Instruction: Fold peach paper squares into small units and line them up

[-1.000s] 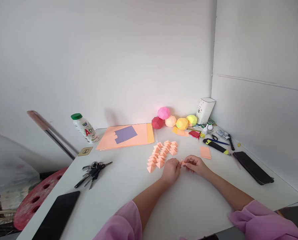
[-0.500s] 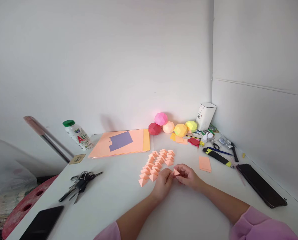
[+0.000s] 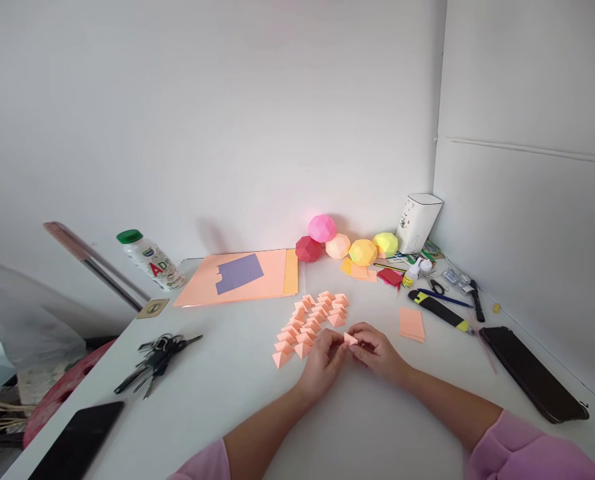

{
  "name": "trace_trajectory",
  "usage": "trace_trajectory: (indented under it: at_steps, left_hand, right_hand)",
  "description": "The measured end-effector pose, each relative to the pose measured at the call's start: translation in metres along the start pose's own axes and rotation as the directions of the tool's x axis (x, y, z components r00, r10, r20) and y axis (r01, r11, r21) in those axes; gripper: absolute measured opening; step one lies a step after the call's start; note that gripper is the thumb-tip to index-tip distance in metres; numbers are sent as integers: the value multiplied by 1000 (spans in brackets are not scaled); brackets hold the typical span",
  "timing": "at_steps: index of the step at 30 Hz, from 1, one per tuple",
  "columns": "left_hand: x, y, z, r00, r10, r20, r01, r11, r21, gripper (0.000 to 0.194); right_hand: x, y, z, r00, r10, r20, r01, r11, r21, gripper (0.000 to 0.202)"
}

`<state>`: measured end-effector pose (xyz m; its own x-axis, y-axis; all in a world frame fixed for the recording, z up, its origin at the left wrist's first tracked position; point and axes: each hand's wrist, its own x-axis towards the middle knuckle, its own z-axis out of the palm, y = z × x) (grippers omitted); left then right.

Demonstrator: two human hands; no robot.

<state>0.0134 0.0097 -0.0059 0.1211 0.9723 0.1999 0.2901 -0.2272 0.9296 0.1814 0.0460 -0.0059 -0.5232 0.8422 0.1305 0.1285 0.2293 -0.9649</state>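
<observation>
Between my two hands is a small peach folded paper piece point(image 3: 350, 339), pinched at its edges. My left hand point(image 3: 323, 363) grips its left side, thumb and fingers together. Fingers of my right hand point(image 3: 377, 353) close on its right side. Rows of similar peach folded paper pieces point(image 3: 303, 325) stand on the white table, just beyond and left of my left hand. To the right of my right hand lies a small stack of flat peach paper rectangles point(image 3: 412, 324).
Faceted paper balls point(image 3: 322, 229) sit along the wall. Peach sheets point(image 3: 197, 288) with a purple paper piece point(image 3: 240, 273) lie at back left. Keys point(image 3: 158, 362), a white bottle point(image 3: 151, 261), a cutter knife point(image 3: 440, 310), a glue bottle point(image 3: 410, 274) and a dark phone point(image 3: 532, 373) surround the work area.
The camera view has shifted slightly. The folded paper piece has turned a little between my fingers, and my left thumb has moved up against it.
</observation>
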Motion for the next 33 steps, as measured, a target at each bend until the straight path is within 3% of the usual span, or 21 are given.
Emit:
trace_trajectory:
  at_steps: [4,8,15,23,28,33]
  left_hand:
    - [0,-5,-1,996,-84,18,86,984,-154,24]
    - [2,-6,-2,987,-121,107,149,938,-313,31]
    - [3,-2,-3,985,-158,72,173,933,-315,23]
    - [2,2,-4,980,-190,60,199,931,-306,23]
    - [3,0,-3,979,-139,150,180,931,-316,29]
    - [3,-4,-2,985,-130,112,155,953,-259,34]
  right_hand:
    - [-1,0,1,997,38,69,-34,998,-57,27]
    - [-1,-3,1,994,66,89,-58,994,-91,33]
    - [-2,-6,-1,985,161,70,-164,985,53,30]
    - [-2,-11,-3,990,104,93,-103,995,-14,38]
    - [-3,-6,-1,990,85,114,-77,995,-71,33]
    - [-3,-2,-1,990,88,108,-77,992,-98,35]
